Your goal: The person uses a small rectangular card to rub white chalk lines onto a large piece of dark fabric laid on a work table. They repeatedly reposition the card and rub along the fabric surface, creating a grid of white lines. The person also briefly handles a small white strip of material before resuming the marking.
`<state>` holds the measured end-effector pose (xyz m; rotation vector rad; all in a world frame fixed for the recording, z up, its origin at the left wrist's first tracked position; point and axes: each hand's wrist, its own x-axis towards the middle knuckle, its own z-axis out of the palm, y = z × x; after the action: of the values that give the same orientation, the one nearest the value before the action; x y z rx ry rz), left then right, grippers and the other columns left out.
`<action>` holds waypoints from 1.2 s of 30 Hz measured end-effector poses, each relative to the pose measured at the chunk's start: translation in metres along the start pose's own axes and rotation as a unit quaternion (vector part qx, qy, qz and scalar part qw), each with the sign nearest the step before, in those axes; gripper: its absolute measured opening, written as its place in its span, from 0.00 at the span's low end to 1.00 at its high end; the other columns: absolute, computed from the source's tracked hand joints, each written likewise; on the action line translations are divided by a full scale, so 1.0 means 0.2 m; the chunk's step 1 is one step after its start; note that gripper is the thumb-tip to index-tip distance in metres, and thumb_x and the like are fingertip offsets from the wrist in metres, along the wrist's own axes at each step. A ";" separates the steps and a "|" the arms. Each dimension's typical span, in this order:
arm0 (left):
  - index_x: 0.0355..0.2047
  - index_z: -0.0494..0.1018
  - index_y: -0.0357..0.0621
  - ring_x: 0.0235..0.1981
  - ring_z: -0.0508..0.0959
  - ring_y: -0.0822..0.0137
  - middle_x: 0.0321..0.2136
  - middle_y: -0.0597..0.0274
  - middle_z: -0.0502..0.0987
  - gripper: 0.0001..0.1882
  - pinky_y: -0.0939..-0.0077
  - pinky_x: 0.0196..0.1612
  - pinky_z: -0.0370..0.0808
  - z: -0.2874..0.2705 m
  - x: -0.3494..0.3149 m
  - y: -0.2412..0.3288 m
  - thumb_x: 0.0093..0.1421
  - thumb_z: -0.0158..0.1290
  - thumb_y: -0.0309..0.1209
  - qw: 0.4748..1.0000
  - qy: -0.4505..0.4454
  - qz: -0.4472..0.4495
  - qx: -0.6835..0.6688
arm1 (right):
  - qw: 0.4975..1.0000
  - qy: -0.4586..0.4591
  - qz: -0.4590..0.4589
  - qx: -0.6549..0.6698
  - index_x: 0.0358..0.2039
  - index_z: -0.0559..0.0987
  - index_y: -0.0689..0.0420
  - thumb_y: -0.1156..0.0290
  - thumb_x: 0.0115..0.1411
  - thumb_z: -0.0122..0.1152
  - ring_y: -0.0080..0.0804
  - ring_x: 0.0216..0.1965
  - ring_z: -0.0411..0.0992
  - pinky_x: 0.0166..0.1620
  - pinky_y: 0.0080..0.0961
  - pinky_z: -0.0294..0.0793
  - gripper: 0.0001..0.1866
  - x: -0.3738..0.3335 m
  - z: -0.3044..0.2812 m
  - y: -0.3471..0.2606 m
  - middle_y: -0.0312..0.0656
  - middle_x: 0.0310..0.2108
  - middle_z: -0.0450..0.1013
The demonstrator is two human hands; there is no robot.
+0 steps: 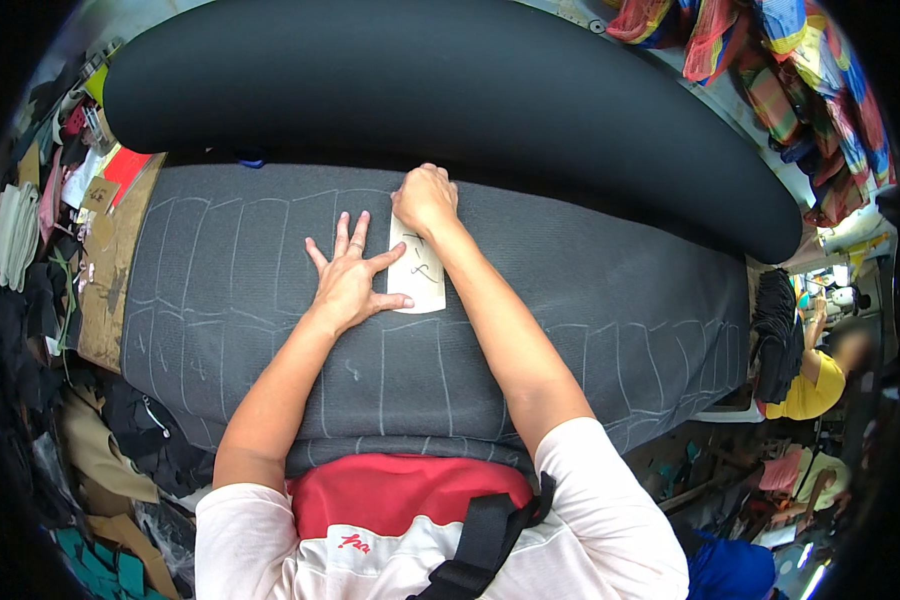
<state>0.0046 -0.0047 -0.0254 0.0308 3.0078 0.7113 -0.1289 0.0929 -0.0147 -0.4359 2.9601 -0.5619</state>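
Dark grey ribbed cloth (530,265) covers the table, marked with rows of pale chalk outlines. On it lies a cream card pattern piece (425,290) with handwriting on it. My left hand (345,285) rests flat with its fingers spread, the thumb and a finger touching the card's left edge. At the card's far end my right hand (427,200) is closed, knuckles up. Whatever its fingers grip is hidden beneath it.
A thick black fabric roll (450,85) spans the far side of the table. Folded dark cloth (773,335) is stacked at the right, near a person in yellow (815,385). Fabric scraps (30,320) crowd the left; colourful mesh bags (790,90) hang at far right.
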 end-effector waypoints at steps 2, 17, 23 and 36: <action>0.49 0.73 0.65 0.67 0.38 0.47 0.64 0.46 0.48 0.44 0.26 0.58 0.31 0.00 0.00 0.00 0.25 0.67 0.55 1.000 0.005 0.003 0.000 | 0.994 -0.061 0.081 -0.049 0.40 0.79 0.61 0.65 0.49 0.64 0.43 0.52 0.66 0.52 0.41 0.64 0.18 0.05 -0.06 -0.04 0.47 0.46 0.72; 0.48 0.74 0.69 0.67 0.39 0.49 0.64 0.48 0.49 0.40 0.26 0.58 0.32 0.01 0.01 -0.01 0.28 0.65 0.57 1.000 0.000 -0.004 0.016 | 0.994 -0.027 0.042 -0.094 0.38 0.77 0.70 0.78 0.47 0.60 0.49 0.50 0.69 0.50 0.34 0.71 0.16 -0.03 -0.13 0.14 0.57 0.46 0.69; 0.46 0.75 0.68 0.67 0.40 0.51 0.64 0.51 0.50 0.36 0.27 0.58 0.32 0.02 0.01 -0.01 0.33 0.64 0.57 1.000 0.021 -0.009 -0.006 | 0.958 -0.004 -0.246 -0.148 0.31 0.72 0.74 0.77 0.53 0.49 0.47 0.40 0.69 0.44 0.39 0.69 0.11 -0.49 -0.16 0.22 0.56 0.37 0.68; 0.43 0.77 0.70 0.67 0.43 0.55 0.63 0.56 0.53 0.24 0.30 0.60 0.33 0.01 0.04 0.01 0.42 0.63 0.51 0.998 0.014 -0.056 -0.005 | 0.985 -0.028 -0.157 -0.069 0.33 0.77 0.68 0.77 0.46 0.56 0.41 0.41 0.68 0.41 0.38 0.62 0.12 -0.73 0.00 -0.04 0.49 0.36 0.69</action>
<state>-0.0024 -0.0025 -0.0272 -0.1469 3.0025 0.7227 0.0127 0.1290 -0.0054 -0.9276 2.9031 -0.3635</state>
